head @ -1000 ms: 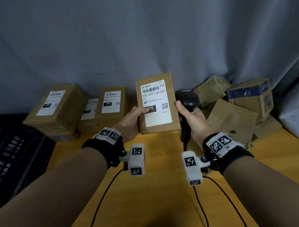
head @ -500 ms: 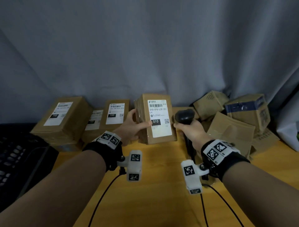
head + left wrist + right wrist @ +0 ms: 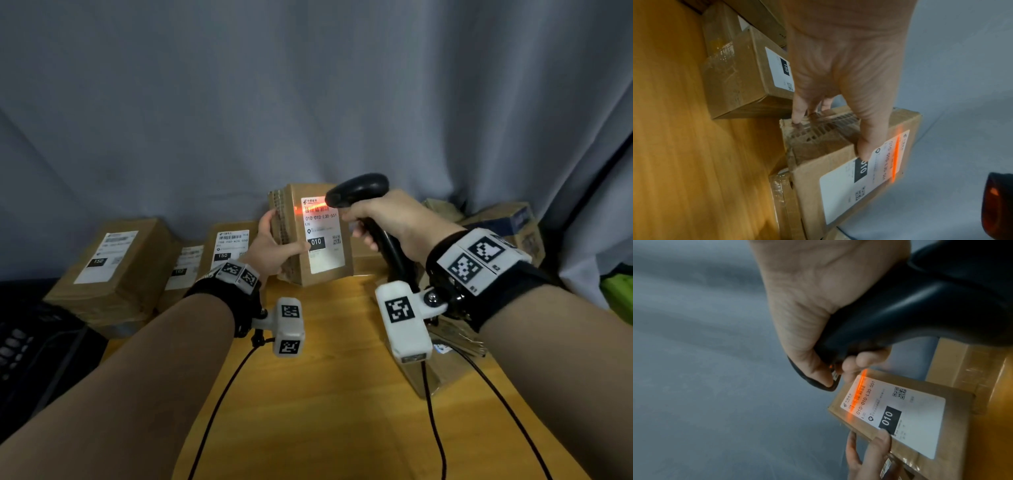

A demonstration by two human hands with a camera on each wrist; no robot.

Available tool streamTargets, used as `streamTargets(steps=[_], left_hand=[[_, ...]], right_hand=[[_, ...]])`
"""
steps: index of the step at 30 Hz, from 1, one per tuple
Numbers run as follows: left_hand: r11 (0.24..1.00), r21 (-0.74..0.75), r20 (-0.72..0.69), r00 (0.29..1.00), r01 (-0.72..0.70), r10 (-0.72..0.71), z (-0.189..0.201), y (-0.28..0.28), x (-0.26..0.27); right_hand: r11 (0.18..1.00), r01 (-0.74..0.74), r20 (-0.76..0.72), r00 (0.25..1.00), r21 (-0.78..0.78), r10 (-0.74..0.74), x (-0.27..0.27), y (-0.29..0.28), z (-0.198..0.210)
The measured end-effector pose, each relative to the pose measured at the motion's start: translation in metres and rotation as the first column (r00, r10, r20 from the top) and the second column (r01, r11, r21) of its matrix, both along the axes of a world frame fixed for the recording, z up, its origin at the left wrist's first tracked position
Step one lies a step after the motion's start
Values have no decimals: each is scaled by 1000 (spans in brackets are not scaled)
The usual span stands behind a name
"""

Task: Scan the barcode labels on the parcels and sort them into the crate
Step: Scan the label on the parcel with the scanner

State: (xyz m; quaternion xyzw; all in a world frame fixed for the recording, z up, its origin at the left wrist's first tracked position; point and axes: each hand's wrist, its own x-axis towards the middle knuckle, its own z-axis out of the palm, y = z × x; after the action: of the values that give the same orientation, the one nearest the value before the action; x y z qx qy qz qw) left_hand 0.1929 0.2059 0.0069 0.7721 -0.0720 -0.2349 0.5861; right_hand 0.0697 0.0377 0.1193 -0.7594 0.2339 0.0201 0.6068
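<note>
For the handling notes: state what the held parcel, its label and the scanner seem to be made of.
Held parcel: brown corrugated cardboard, matte; fluted edge and clear tape show on its side.
Label: white printed paper, probably adhesive, lying flat with a slight sheen.
Scanner: black, smooth, glossy, likely moulded plastic; highlights run along its handle in the right wrist view.

Seven parcels [image 3: 310, 236] — one scanner [image 3: 359, 192] — two hands [image 3: 270, 246].

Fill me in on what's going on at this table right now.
A person is scanning a parcel. The left hand holds a cardboard parcel upright, label facing them. The right hand grips a black barcode scanner, whose orange beam lies across the barcode at the top of the label marked 010. More labelled parcels sit along the back of the wooden table.
</note>
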Motion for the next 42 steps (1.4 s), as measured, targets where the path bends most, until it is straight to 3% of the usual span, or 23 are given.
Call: streamTargets(steps=[8, 42], left_hand=[[1000, 18, 4, 1000, 8, -8, -6, 4, -2], [999, 37, 36, 999, -19, 18, -5, 7, -15]], right_hand=[[996, 78, 15, 997, 43, -79, -14, -4, -1], [995, 60, 29, 998, 74, -62, -25, 7, 3]])
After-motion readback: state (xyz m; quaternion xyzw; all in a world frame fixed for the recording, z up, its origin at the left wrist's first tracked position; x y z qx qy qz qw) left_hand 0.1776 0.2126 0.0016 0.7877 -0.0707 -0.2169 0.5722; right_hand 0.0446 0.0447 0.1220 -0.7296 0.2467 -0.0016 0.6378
